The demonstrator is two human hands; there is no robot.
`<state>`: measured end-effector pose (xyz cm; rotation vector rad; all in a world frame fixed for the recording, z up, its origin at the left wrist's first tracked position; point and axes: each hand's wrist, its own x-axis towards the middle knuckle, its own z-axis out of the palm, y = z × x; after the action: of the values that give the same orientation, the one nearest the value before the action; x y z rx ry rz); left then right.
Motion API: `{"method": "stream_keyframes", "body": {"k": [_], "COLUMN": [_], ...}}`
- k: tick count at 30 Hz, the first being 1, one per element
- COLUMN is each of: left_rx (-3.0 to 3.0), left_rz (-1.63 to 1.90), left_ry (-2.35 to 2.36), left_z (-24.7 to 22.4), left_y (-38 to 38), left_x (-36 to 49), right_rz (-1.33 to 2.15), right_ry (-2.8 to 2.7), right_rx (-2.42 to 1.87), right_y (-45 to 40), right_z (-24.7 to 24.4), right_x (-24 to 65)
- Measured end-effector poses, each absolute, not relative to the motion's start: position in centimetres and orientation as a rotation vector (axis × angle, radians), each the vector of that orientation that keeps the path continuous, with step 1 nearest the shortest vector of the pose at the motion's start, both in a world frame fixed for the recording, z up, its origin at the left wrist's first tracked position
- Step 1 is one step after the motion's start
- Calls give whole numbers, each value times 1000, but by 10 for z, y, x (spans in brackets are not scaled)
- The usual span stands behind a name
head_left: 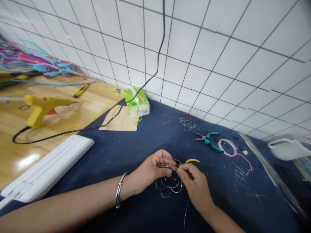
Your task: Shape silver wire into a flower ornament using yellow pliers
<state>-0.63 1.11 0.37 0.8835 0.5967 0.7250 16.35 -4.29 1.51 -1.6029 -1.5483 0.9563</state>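
Note:
Both hands hold a piece of thin silver wire bent into flower-like loops [166,191]. My left hand [156,165], with a silver bangle at the wrist, is closed around the upper loops between thumb and fingers. At the right side of the piece, my right hand [194,181] pinches the wire with thumb and index finger. A loose wire end [186,215] hangs below the right hand. Just behind the fingers lies a tool with a yellow handle [193,160], its other end hidden by the hands and wire.
Teal-handled pliers [206,141], a second looped wire flower [189,124] and a ring-shaped coil [227,147] lie ahead on the dark blue cloth. Leftward are a green tissue pack [137,102], brown paper [119,121], a white power strip [53,168] and a yellow glue gun [41,108] with a black cord.

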Motion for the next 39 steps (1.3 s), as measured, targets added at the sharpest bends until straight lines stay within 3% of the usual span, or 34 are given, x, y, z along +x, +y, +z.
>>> {"method": "stream_keyframes", "body": {"k": [22, 39], "left_rx": [899, 1009], "left_rz": [750, 679], "left_ry": [655, 649], "left_z": [-2, 7], "left_y": [12, 12], "left_x": [-6, -8], "right_rz": [1112, 966], "right_ry": [-1544, -1544], "right_rx": [-1595, -1605], "right_y": [-36, -39], "right_z": [21, 17], "right_x": [169, 170]}}
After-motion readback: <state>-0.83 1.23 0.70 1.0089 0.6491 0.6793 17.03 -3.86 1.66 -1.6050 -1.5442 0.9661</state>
